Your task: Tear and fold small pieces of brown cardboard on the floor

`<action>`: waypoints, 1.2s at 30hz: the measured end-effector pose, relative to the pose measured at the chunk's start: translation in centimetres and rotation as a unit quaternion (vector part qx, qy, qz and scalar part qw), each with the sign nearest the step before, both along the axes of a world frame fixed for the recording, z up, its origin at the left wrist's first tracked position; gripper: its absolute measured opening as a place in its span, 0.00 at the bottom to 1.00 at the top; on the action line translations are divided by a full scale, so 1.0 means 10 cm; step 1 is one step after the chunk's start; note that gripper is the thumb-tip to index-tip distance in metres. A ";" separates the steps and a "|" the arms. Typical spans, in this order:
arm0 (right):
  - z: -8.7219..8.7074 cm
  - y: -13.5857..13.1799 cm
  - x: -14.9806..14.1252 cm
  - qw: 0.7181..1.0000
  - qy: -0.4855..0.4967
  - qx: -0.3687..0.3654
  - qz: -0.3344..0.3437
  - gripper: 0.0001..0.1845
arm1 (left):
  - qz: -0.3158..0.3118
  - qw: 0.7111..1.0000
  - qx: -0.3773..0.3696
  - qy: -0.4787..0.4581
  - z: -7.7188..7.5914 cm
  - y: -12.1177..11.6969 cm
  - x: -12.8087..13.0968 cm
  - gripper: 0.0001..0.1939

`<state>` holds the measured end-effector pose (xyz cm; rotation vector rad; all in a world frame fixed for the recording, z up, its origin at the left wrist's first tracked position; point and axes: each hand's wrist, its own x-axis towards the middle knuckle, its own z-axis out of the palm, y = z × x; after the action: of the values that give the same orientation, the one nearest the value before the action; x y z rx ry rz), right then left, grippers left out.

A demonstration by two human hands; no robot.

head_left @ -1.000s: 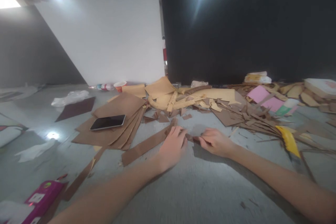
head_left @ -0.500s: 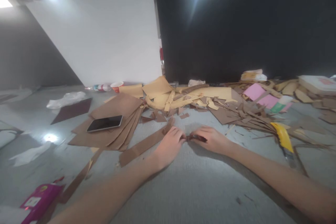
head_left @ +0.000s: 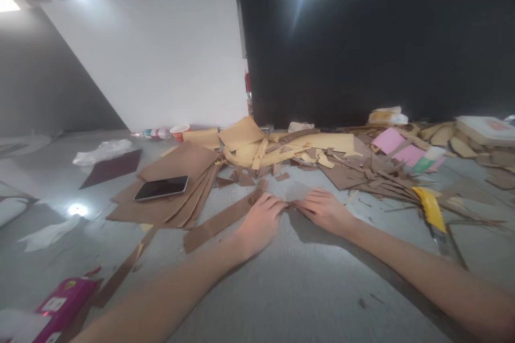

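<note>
My left hand and my right hand meet on the grey floor, fingertips together on a small dark brown cardboard piece that is mostly hidden under them. Fingers of both hands are pressed down and pinched on it. A long brown cardboard strip lies right beside my left hand, running down to the left.
A stack of brown cardboard sheets with a black phone on top lies at left. Tan and brown offcuts pile up behind. A yellow utility knife lies at right, a pink box at lower left.
The small dark piece was visible between my hands half a second ago; now my fingers cover it and lie flatter on the floor. The view barely shifted.
</note>
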<state>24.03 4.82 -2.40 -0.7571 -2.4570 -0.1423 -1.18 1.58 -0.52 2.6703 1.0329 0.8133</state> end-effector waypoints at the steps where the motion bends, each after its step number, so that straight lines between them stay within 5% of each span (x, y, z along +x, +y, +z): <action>1: -0.01 0.00 0.00 1.000 -0.007 0.006 -0.002 0.17 | -0.006 1.000 0.007 0.015 -0.01 0.00 0.00 0.20; 9: -0.02 0.01 -0.01 0.999 -0.030 0.028 0.029 0.18 | 0.003 0.998 0.026 0.063 -0.02 -0.01 0.00 0.18; 21: 0.01 -0.01 -0.07 0.993 0.018 -0.105 0.045 0.15 | -0.023 0.987 0.064 0.143 -0.04 0.01 0.00 0.18; 29: 0.11 0.00 -0.09 0.965 0.055 -0.253 -0.050 0.14 | -0.009 0.976 0.069 0.208 0.00 -0.06 0.04 0.21; 36: 0.11 0.05 -0.11 0.959 0.070 -0.264 -0.076 0.16 | -0.001 0.986 0.042 0.164 0.02 -0.10 0.07 0.24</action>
<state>22.89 5.33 -1.31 -1.1347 -2.3135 0.5140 -0.45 0.58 -0.32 2.9438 1.0834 0.4316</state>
